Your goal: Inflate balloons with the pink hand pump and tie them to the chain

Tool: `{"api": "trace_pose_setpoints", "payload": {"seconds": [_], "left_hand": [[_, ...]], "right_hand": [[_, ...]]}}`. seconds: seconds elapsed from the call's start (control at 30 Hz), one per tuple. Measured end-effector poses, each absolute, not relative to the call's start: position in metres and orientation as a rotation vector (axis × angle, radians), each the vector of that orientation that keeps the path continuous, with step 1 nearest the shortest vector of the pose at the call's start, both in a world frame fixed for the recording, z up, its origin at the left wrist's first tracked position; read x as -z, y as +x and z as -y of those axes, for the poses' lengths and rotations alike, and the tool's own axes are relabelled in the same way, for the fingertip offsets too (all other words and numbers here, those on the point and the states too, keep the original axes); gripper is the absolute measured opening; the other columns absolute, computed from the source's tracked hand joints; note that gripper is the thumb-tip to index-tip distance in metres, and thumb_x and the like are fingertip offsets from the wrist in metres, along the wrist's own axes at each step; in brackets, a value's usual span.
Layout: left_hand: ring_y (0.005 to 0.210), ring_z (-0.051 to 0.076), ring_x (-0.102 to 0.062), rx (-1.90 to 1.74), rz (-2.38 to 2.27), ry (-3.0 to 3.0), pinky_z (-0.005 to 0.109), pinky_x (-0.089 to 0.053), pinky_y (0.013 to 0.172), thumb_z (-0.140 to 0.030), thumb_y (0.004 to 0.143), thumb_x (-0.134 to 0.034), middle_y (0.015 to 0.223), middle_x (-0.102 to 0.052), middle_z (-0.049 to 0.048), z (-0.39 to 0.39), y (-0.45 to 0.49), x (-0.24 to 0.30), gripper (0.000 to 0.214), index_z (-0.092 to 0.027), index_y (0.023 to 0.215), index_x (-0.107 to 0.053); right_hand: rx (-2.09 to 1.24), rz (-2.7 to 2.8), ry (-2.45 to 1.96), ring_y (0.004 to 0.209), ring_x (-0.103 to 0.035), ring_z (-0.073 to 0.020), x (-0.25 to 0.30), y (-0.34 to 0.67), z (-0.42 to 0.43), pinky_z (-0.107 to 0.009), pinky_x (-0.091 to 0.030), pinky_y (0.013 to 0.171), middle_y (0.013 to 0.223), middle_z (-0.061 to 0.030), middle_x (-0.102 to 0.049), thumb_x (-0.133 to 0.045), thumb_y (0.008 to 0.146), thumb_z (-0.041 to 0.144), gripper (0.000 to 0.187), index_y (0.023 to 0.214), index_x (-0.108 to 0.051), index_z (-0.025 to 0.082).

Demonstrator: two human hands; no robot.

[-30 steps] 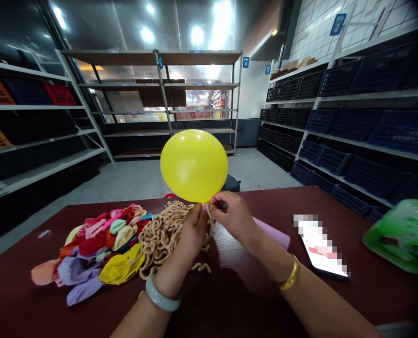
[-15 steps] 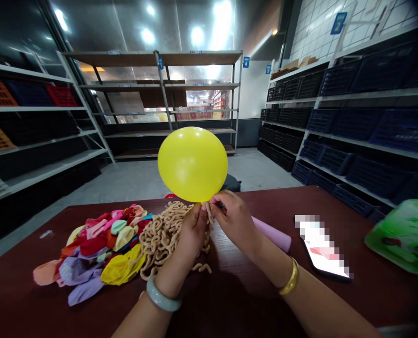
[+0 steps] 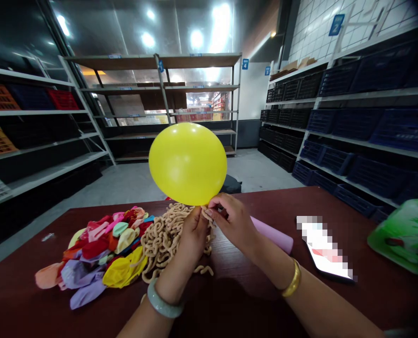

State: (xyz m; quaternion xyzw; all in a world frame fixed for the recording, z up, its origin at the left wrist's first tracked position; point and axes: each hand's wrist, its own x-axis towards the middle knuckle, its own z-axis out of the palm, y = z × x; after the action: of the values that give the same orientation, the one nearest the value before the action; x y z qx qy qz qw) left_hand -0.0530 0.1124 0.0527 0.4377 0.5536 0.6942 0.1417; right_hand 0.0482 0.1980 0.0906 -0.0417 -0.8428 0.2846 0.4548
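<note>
An inflated yellow balloon (image 3: 188,163) stands above my two hands with its neck pointing down. My left hand (image 3: 194,232) is closed in a pinch around the balloon's neck. Close beside it, my right hand (image 3: 233,220) pinches a short beige cord (image 3: 206,214) right under the balloon. The exact point where cord and neck meet is hidden by my fingers. Behind and left of my left hand lies a heap of curly beige cords (image 3: 161,234). Left of that heap is a pile of limp balloons (image 3: 103,253) in many colours.
All this is over a dark red table (image 3: 251,305). A pink cylinder (image 3: 272,234) lies behind my right forearm. Farther right are a phone (image 3: 327,251) with a blurred screen and a green bag (image 3: 402,237). Shelves with crates (image 3: 352,124) stand beyond.
The balloon looks slightly larger and sits a little farther left. My right fingers have shifted, and the beige cord has turned to slant under the balloon.
</note>
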Motion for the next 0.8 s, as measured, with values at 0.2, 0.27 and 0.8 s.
{"api": "trace_pose_setpoints", "payload": {"seconds": [0.2,0.27,0.8], "left_hand": [[0.063,0.015,-0.047,-1.968,-1.746,1.391,0.027,-0.039,0.063,-0.04,0.091,-0.048,0.063,-0.05,-0.0004,-0.111,-0.053,-0.056,0.028,-0.017,0.077,-0.056],[0.063,0.014,-0.046,-1.967,-1.789,1.387,0.026,-0.038,0.062,-0.04,0.09,-0.049,0.065,-0.051,0.0001,-0.112,-0.054,-0.055,0.028,-0.017,0.076,-0.056],[0.055,0.012,-0.04,-1.92,-1.723,1.265,0.024,-0.034,0.051,-0.044,0.088,-0.049,0.061,-0.045,-0.0021,-0.113,-0.048,-0.059,0.03,-0.018,0.073,-0.051]], "right_hand": [[-0.828,2.077,-0.172,0.078,-0.059,-0.015,-0.092,0.048,-0.202,-0.026,-0.045,0.069,0.082,0.0001,-0.064,-0.063,0.085,0.025,0.004,0.084,-0.061,0.021],[-0.808,2.105,-0.203,0.078,-0.059,-0.0154,-0.093,0.048,-0.202,-0.027,-0.045,0.069,0.08,0.0002,-0.064,-0.063,0.085,0.025,0.007,0.08,-0.06,0.021],[-0.464,2.004,-0.293,0.081,-0.056,-0.0197,-0.084,0.044,-0.191,-0.032,-0.044,0.074,0.084,-0.0048,-0.06,-0.048,0.094,0.024,0.01,0.086,-0.052,0.021]]}}
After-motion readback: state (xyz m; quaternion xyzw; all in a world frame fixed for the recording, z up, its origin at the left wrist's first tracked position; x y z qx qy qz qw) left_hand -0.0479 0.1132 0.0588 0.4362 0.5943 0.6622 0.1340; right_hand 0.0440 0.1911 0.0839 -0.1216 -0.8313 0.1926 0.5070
